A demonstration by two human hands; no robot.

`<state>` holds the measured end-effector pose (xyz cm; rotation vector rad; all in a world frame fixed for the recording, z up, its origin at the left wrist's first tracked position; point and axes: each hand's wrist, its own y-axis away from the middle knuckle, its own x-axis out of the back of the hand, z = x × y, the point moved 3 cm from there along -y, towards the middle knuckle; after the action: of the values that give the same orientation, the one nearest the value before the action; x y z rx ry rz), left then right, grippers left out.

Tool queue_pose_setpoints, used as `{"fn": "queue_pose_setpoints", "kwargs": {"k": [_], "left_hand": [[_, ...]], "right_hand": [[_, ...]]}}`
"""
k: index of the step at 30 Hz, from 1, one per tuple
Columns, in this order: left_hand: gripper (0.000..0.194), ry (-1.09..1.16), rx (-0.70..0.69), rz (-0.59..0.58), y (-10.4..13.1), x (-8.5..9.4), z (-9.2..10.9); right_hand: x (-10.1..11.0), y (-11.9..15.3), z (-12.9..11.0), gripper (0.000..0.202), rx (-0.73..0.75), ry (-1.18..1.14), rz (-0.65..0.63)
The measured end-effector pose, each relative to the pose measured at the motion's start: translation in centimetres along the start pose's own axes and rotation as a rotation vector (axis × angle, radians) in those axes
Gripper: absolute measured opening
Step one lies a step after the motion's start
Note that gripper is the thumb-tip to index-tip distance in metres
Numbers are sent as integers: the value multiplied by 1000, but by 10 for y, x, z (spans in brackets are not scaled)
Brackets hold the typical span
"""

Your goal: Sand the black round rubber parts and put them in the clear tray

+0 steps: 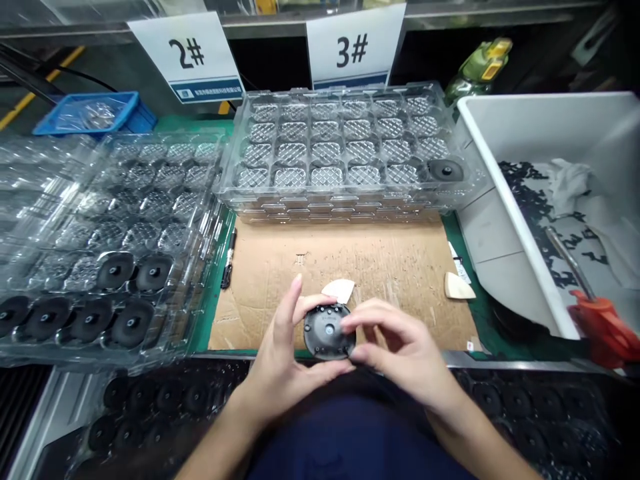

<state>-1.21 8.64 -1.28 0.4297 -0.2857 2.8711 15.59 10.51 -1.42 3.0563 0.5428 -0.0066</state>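
Above the near edge of the cardboard sheet, my left hand grips a round black plastic cover between its thumb and fingers. The cover's inner side faces up, showing small pegs near the rim and a hub in the middle. My right hand is at the cover's right side, its thumb by the rim and a fingertip over the inner face. Whether those right fingers also pinch a small part cannot be seen. Just behind the cover lies a pale wedge-shaped piece, partly hidden by my fingers.
Stacked clear trays stand at the back, one pocket holding a black cover. Left are more clear trays with several covers. A white bin of small black parts stands right, near an orange-handled tool. A marker lies left.
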Motion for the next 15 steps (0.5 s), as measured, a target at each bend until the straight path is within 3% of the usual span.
{"fn": "queue_pose_setpoints", "kwargs": {"k": [2, 4, 7, 9, 15], "left_hand": [[101, 18, 129, -13, 0, 0, -4], [86, 51, 257, -4, -1, 2, -8], [40, 111, 373, 15, -3, 10, -14], [21, 100, 407, 31, -5, 16, -14], [11, 2, 431, 185, -26, 16, -2]], "right_hand": [[-7, -8, 8, 16, -66, -136, -63], [-10, -18, 19, 25, -123, -240, -41], [-9, -36, 33, 32, -134, -211, -3], [-7, -48, 36, 27, -117, -142, 3], [15, -100, 48, 16, 95, 163, 79]]}}
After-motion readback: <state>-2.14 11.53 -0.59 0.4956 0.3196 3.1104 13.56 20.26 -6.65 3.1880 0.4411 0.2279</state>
